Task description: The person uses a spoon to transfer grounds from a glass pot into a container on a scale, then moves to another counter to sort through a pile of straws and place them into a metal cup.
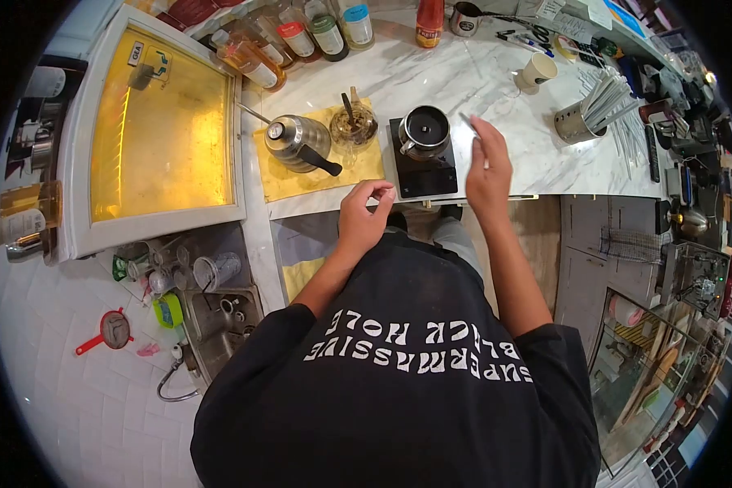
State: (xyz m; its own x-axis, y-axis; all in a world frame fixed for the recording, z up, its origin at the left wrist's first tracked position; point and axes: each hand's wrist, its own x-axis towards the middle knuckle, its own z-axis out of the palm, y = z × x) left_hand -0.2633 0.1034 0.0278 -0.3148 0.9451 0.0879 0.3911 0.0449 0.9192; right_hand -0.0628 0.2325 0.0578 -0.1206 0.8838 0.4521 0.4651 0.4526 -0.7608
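Note:
My left hand (366, 215) is at the counter's front edge, fingers curled and thumb near the fingertips. Whether anything small sits in that pinch is hidden. To the right of the black scale (429, 180), my right hand (490, 171) is raised with its fingers closed around a thin, pale stick-like item (467, 120), whose kind I cannot make out. On the scale stands a round, metal-rimmed vessel (426, 128) with dark contents. A steel gooseneck kettle (293, 140) rests on a yellow cloth (278, 185), beside a glass vessel (353, 128) with a dark utensil in it.
Several bottles (297, 39) line the back left, near a red sauce bottle (430, 24). A paper cup (538, 71) and a metal holder of straws (577, 124) stand on the right. At left are a yellow-lit glass-fronted cabinet (163, 130) and a sink (220, 313).

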